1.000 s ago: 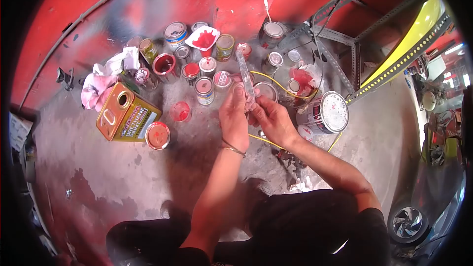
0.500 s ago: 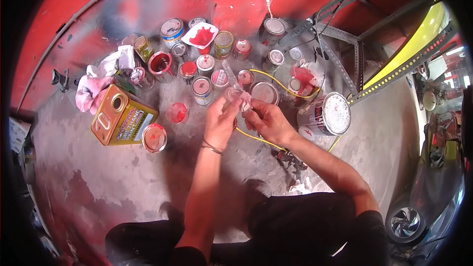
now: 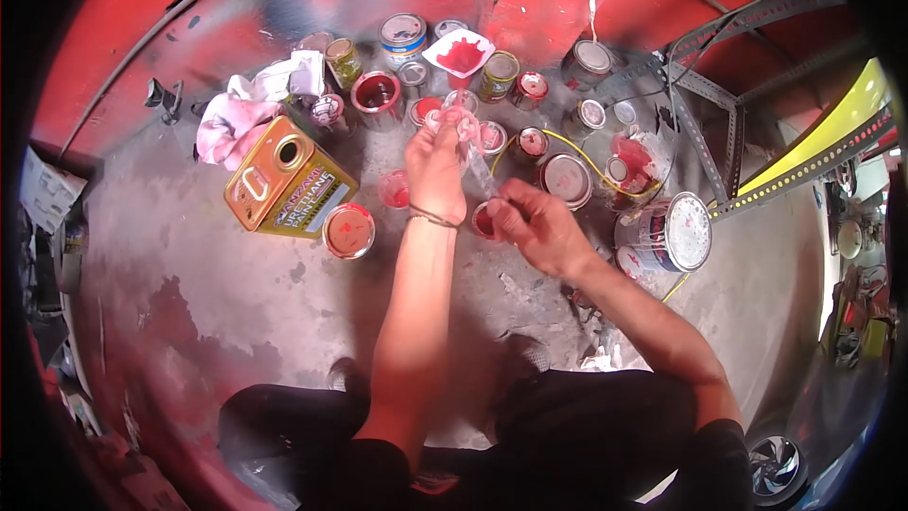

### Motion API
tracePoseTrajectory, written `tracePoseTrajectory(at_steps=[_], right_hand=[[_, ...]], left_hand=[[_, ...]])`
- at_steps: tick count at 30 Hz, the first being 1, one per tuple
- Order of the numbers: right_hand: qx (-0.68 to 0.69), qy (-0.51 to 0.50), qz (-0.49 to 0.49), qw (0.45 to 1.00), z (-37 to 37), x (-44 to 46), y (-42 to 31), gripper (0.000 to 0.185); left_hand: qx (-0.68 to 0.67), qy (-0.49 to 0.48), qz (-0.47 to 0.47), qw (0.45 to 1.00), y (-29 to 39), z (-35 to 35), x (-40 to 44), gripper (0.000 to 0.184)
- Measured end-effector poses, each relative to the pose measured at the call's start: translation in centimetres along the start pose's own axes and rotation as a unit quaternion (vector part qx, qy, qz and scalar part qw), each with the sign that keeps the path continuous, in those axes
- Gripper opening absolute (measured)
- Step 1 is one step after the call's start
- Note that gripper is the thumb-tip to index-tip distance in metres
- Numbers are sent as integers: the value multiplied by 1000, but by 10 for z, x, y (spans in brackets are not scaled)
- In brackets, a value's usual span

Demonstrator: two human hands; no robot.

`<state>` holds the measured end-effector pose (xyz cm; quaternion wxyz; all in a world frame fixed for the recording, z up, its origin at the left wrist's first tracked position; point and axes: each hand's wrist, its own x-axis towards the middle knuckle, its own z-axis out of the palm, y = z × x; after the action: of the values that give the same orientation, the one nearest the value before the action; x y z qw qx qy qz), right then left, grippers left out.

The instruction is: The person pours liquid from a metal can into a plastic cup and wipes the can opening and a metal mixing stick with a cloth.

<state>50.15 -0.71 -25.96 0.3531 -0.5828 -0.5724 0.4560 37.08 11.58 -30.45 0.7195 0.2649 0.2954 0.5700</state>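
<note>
My left hand point(image 3: 437, 166) is raised over the paint cans, its fingers closed around a crumpled pinkish rag point(image 3: 463, 123). A clear, see-through plastic strip point(image 3: 483, 176) slants from the rag down towards my right hand point(image 3: 544, 232). The fingers of that hand are pinched at the strip's lower end. Just left of my right fingertips, a small open can of red paint point(image 3: 483, 220) stands on the floor, partly covered by the hand. A clear cup with red in it point(image 3: 394, 189) stands left of my left wrist.
A gold thinner tin point(image 3: 293, 185) and a red-smeared lid or can point(image 3: 349, 231) stand at left, near stained rags point(image 3: 236, 128). Behind are several paint cans and a white tray of red paint point(image 3: 463, 55). A large can point(image 3: 676, 232), yellow hose point(image 3: 605, 168) and metal frame point(image 3: 728, 147) lie right.
The view has shifted, so the cans sit farther right. My hands have moved apart; the rag is now up in my left hand and the strip points down to my right hand.
</note>
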Motion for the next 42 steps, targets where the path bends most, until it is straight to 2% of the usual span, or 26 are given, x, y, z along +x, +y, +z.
tracePoseTrajectory(at_steps=[5, 6, 7, 9, 10, 11, 13, 16, 19, 21, 22, 25, 27, 28, 31, 35, 36, 39, 40, 41, 42], right_hand=[[33, -21, 12, 999, -12, 1, -22, 29], [28, -21, 36, 999, -10, -4, -27, 30], [61, -15, 27, 998, -10, -7, -27, 30], [118, -9, 4, 993, -15, -7, -25, 31], [103, -4, 9, 995, -20, -6, -31, 32], [89, 0, 9, 996, -22, -4, -33, 32], [70, 9, 12, 997, -16, 1, -27, 32], [93, -26, 18, 995, -2, 5, -26, 33], [180, -51, 39, 982, -6, 14, -24, 41], [252, -28, 73, 965, -13, 18, -29, 45], [244, -19, 66, 967, -16, 20, -26, 47], [246, 17, 58, 967, -12, 25, -26, 44], [278, 4, 51, 959, -2, 25, -27, 40], [292, -4, 46, 955, 1, 27, -27, 38], [210, -3, -22, 978, 6, 34, -16, 33], [74, 41, 82, 993, 9, 27, -24, 34], [-38, 17, 41, 998, 6, 26, -6, 32], [19, -67, 16, 997, -9, 15, 0, 28], [-193, -38, -10, 980, -29, 6, -12, 19], [-219, -12, -39, 975, -44, 2, -18, 17], [-244, 15, -66, 967, -61, 0, -21, 16]], left_hand=[[-4, 45, -10, 999, 16, -17, 26, 16], [-61, 105, 11, 993, 32, -21, 35, 19], [-76, 124, 12, 989, 44, -26, 34, 21], [-29, 70, -12, 997, 66, -35, 18, 25], [13, -55, 5, 998, 59, -47, 14, 28], [-9, -80, -23, 997, 56, -27, -5, 30], [33, -109, -63, 991, 44, -14, -27, 30], [47, -117, -60, 990, 41, 5, -43, 30], [-25, -64, -91, 993, 61, -2, -43, 31], [-56, -88, -81, 991, 64, -12, -35, 33], [-61, -90, -86, 990, 64, -17, -35, 33], [-73, -124, -79, 986, 64, -15, -41, 34], [-77, -172, -64, 980, 58, -16, -43, 34], [-73, -164, -72, 981, 56, -17, -46, 32], [-117, -153, -37, 981, 37, -12, -56, 33], [-138, -132, -39, 981, 24, -12, -59, 35], [-127, -123, -39, 983, 22, -13, -60, 35], [-27, -95, -36, 994, 22, -17, -59, 33], [18, -96, -47, 994, 22, -16, -62, 32], [62, -97, -60, 992, 20, -17, -64, 31], [117, -144, -49, 981, 13, -22, -64, 27]])
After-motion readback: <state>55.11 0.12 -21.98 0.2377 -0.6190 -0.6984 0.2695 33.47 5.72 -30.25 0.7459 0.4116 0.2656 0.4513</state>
